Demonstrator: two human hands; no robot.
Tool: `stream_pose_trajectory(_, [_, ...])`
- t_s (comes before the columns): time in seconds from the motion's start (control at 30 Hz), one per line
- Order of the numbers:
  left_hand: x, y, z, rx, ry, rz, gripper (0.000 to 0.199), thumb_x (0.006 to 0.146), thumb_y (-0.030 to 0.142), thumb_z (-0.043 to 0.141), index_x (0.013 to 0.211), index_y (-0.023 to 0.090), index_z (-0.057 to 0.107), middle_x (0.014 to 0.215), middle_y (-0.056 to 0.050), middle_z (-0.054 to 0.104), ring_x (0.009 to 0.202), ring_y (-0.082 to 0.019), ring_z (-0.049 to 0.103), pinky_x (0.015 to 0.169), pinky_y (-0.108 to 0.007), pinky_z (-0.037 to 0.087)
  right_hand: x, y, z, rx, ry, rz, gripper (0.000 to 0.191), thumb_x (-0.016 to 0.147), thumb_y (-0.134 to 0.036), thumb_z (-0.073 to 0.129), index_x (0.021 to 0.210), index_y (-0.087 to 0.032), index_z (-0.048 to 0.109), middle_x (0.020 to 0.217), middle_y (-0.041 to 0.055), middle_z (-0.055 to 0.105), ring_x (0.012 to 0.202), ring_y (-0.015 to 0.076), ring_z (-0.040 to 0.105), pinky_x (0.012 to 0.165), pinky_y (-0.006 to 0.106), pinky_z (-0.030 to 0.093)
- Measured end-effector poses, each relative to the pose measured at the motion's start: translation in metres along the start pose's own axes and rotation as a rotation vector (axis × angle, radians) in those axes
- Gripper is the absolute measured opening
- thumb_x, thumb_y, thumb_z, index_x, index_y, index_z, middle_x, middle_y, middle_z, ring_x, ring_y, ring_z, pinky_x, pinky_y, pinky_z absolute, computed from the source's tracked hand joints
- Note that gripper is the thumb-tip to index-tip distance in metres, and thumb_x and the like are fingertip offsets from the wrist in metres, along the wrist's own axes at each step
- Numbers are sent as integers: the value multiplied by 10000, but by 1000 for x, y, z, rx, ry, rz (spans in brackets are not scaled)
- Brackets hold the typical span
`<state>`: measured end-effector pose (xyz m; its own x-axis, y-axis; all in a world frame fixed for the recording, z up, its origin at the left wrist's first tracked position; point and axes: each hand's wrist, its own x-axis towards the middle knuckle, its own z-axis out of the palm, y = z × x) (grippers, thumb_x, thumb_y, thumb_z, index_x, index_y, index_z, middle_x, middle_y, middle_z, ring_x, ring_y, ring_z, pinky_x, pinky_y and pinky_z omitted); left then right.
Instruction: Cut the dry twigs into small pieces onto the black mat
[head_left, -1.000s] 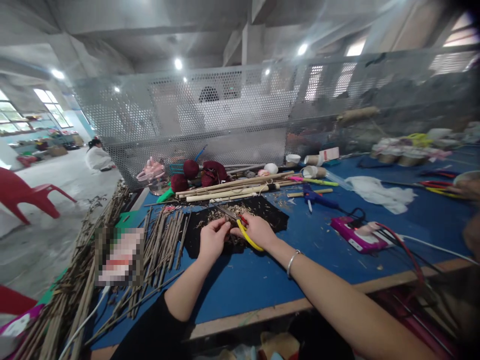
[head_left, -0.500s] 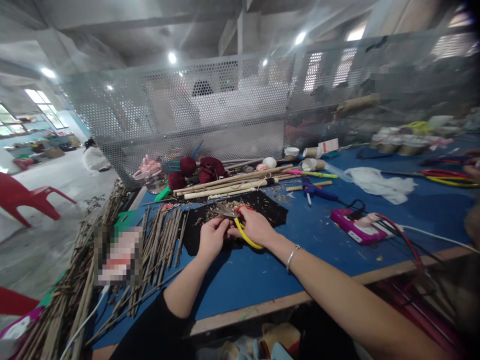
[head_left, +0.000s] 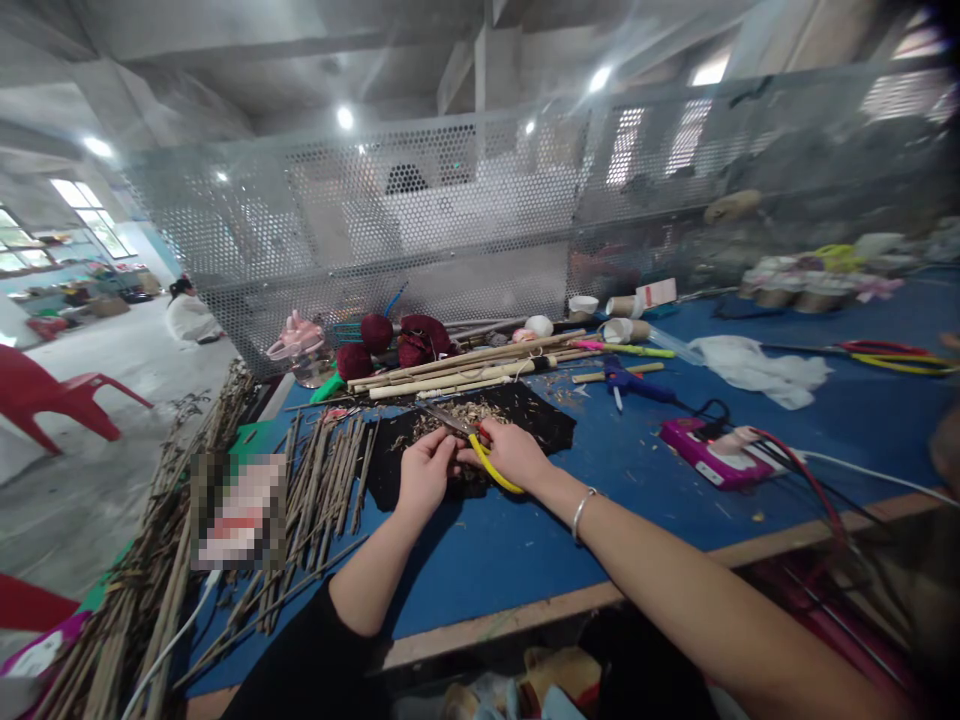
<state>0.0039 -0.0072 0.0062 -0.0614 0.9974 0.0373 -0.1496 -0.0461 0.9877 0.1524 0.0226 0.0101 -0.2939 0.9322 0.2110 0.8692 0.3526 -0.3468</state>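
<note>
My right hand (head_left: 514,455) is closed round a pair of scissors (head_left: 491,468) with yellow and red handles. Their metal blades point up and left, over a black cloth (head_left: 551,420) strewn with plant clippings (head_left: 480,410). Close beside it, my left hand (head_left: 426,468) is pinched at the fingertips near the blades. Whatever sits in that pinch is too small and covered to make out. Left of the cloth lie several cut dry stems (head_left: 322,490) on the blue table (head_left: 495,570).
A bundle of long dry stalks (head_left: 161,540) lines the left edge. Behind the cloth are pale sticks (head_left: 457,377) and dark red yarn balls (head_left: 424,340). To the right are a blue glue gun (head_left: 634,383), a purple power strip (head_left: 712,455) with cables, and white plastic (head_left: 765,368).
The scissor blades have come closer together, and the right hand has shifted slightly. My left hand stays in nearly the same place.
</note>
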Motion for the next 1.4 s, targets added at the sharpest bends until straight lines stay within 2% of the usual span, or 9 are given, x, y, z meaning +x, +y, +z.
stream_pose_trajectory(0.2, [2,-5,-2,-41,7,-20,251,695,360,597,788,128,622,767,-62,650,677,-147,609,496,-196,464,-3,-3,-1,-16,26,-34,537,637,-649,569,908,-193,484,831,63,628,761,210,600,588,252,342])
stream_pose_trajectory(0.33, [1,-5,-2,-8,-21,0,255,702,371,585,770,128,627,744,-59,659,594,-127,590,503,-210,462,-4,-5,-3,-1,16,-37,512,652,-624,576,907,-190,485,832,63,623,766,207,599,595,252,341])
stream_pose_trajectory(0.53, [0,-4,-3,147,1,45,295,720,385,570,879,151,654,750,-36,661,569,-112,567,487,-190,439,-3,-3,-1,21,20,-8,457,690,-614,544,892,-208,484,809,45,629,755,203,601,594,252,331])
stream_pose_trajectory(0.67, [0,-5,-4,228,15,41,268,705,389,586,762,138,661,686,-23,650,495,-87,520,433,-171,400,-2,-3,0,54,22,-19,467,684,-587,572,934,-203,481,830,41,619,760,193,594,608,250,338])
stream_pose_trajectory(0.77, [0,-4,-4,210,14,34,284,698,399,590,709,124,660,655,-23,647,454,-75,490,411,-172,387,-3,-4,-1,77,34,-89,490,663,-565,605,935,-177,480,864,59,597,784,192,573,630,255,351])
stream_pose_trajectory(0.87, [-1,-4,-3,188,7,19,309,691,406,598,740,111,679,670,-37,654,438,-70,479,411,-182,400,-2,-4,-2,67,75,-137,466,660,-570,601,860,-167,477,826,61,571,756,191,545,629,266,350])
stream_pose_trajectory(1.0, [-2,-3,0,127,-3,-2,338,675,416,616,803,112,692,728,-52,668,465,-77,504,421,-191,426,-2,-4,0,97,94,-149,445,678,-553,594,855,-165,465,796,51,550,714,173,518,619,265,343])
stream_pose_trajectory(1.2, [-3,-2,2,96,-1,-5,336,683,410,616,784,98,690,636,-38,638,475,-79,515,439,-185,444,-2,-4,1,134,78,-140,435,677,-525,607,870,-162,466,814,47,541,712,162,505,620,259,338])
stream_pose_trajectory(1.4, [-3,-2,1,108,-34,-3,310,692,398,611,746,100,679,633,-33,636,455,-65,499,431,-172,432,-2,-2,-1,125,69,-141,444,668,-522,618,885,-160,479,833,50,552,733,163,518,625,256,331])
